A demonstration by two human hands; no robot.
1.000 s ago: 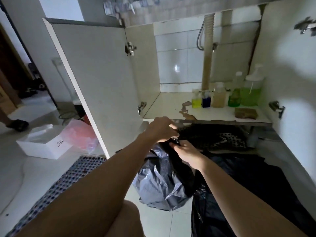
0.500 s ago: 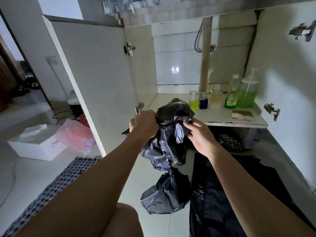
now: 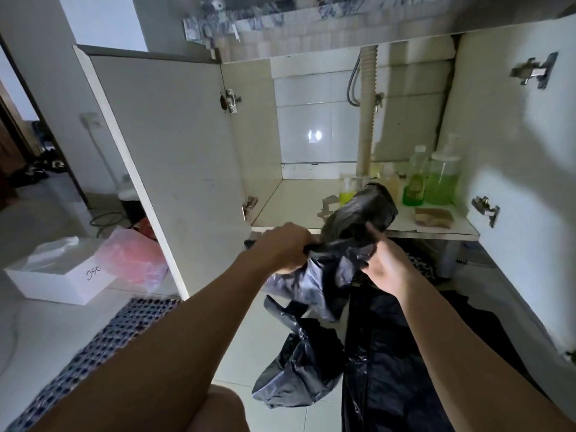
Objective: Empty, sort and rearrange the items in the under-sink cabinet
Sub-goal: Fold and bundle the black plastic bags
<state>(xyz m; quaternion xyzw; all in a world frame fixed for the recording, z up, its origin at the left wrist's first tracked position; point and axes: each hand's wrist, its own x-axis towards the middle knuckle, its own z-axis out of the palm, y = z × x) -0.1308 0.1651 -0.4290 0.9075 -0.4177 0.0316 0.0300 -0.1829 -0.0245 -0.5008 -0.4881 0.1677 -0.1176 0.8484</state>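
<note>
A crumpled black plastic bag [image 3: 355, 232] hangs in the air in front of the open under-sink cabinet [image 3: 290, 201]. My left hand [image 3: 285, 247] grips a bunched part of it on the left. My right hand [image 3: 385, 263] holds its right side, fingers partly hidden in the folds. The bag's top reaches over the cabinet floor's front edge. On the floor below lie another black bag [image 3: 299, 372] and a large sheet of black plastic [image 3: 389, 353]. Bottles of green liquid [image 3: 441, 179] stand at the cabinet's back right.
The left cabinet door [image 3: 168, 169] stands wide open, the right door [image 3: 523, 169] too. A drain pipe [image 3: 367, 113] runs down the cabinet's back. A sponge [image 3: 433, 216] lies by the bottles. On the floor left: a white box [image 3: 62, 275], a pink bag [image 3: 134, 257], a patterned mat [image 3: 93, 353].
Both hands lifted the black bag from the pile on the floor up to the cabinet floor's front edge. It now hides some of the small bottles.
</note>
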